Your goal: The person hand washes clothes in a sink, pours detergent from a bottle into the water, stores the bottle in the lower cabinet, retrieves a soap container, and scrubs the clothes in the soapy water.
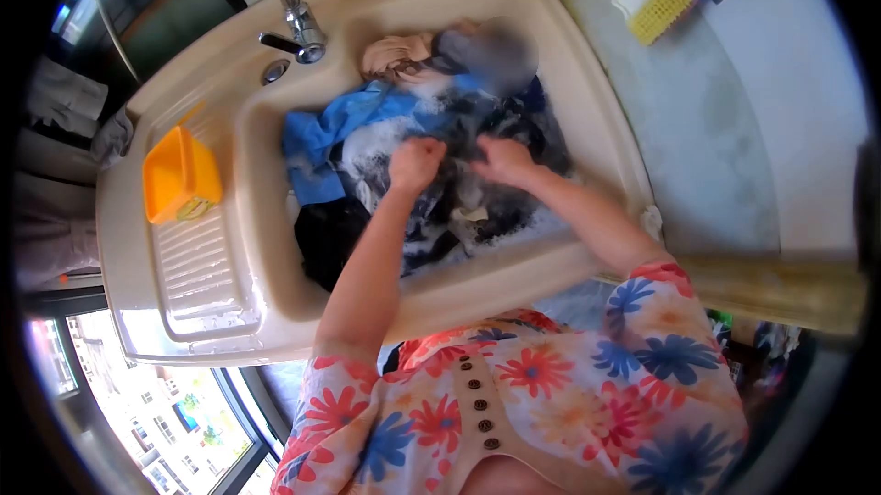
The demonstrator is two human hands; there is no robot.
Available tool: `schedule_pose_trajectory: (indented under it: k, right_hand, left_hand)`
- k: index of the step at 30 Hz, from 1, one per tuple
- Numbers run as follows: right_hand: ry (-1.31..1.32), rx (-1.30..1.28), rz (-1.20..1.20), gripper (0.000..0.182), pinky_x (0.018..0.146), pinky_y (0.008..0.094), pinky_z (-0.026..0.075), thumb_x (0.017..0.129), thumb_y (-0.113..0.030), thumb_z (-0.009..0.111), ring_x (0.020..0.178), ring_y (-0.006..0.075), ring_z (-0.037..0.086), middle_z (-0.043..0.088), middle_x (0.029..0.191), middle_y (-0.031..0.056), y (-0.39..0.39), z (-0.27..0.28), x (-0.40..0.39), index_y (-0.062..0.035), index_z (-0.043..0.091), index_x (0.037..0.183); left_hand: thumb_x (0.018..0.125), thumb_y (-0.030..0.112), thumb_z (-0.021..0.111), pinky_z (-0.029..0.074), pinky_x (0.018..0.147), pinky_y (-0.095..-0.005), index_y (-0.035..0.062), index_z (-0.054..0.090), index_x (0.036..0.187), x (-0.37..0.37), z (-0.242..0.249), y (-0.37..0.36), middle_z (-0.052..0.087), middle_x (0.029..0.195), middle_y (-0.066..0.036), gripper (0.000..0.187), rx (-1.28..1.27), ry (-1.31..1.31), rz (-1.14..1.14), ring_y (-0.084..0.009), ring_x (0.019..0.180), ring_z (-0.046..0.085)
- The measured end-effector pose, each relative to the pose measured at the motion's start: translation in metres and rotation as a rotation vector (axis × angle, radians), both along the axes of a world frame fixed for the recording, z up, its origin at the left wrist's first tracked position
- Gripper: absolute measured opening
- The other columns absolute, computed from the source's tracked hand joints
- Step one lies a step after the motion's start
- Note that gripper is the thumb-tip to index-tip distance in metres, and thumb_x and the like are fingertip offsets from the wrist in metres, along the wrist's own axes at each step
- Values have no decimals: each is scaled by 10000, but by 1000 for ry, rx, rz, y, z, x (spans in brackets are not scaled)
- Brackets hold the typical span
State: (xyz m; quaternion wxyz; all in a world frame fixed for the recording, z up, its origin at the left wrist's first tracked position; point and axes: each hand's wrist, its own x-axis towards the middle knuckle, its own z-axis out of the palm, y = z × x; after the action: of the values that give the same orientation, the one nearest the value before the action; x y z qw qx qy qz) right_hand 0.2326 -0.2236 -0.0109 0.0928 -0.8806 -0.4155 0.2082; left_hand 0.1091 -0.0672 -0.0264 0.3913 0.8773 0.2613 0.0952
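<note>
A dark garment (459,206) is lying soaked and soapy in the middle of the cream sink (587,110), and both hands are working on it. The left hand (415,163) is bunching the wet cloth in a clenched grip, and the right hand (500,160), just beside it, is grasping the same dark cloth, knuckles facing each other with foam around them. A blue shirt (344,128) is lying against the far left of the basin, touching the dark garment, and a beige and grey piece of laundry (440,53) is sitting behind it near the tap (298,22). An orange tub (179,176) is resting on the ribbed drainer to the left of the basin. On the surface to the right, well apart from the hands, a yellow scrubbing brush (665,4) is lying in a white tray.
</note>
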Motion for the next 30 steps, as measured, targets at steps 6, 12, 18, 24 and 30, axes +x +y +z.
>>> schedule_pose_trajectory:
  k: [6,12,18,24,30]
  right_hand:
    - [56,228,-250,266,683,404,482,683,-243,606,775,318,601,621,815,159,-2,-12,15,-99,625,905]
    - [59,848,228,228,550,407,448,663,-291,576,623,318,569,547,653,120,50,58,-105,-81,486,653]
    - [-118,159,-70,259,694,425,461,746,-231,534,817,349,590,623,851,169,-2,-22,35,-64,605,931]
    - [-35,-58,-21,382,755,439,459,714,-262,571,830,355,593,615,905,189,2,-9,-9,-50,532,1030]
    - [54,274,-327,214,702,378,486,710,-164,556,785,320,603,621,831,176,-10,-33,35,-49,621,877]
  left_hand:
    - [824,305,531,468,660,-352,34,593,941,-4,-9,22,612,843,-73,301,-1260,-172,428,-221,737,579]
    - [870,314,493,447,819,-350,42,529,1069,-17,19,-7,586,1027,-75,339,-1313,-270,252,-201,916,558]
    - [809,242,585,491,717,-349,-6,560,965,-1,43,4,616,890,-84,294,-1392,-236,282,-210,770,606]
    - [595,300,681,463,767,-376,32,566,1034,0,-1,-11,603,950,-196,527,168,399,-77,-329,857,590]
    - [795,276,557,426,730,-323,80,489,1177,-12,2,23,575,1019,-99,435,-1122,-32,238,-220,882,542]
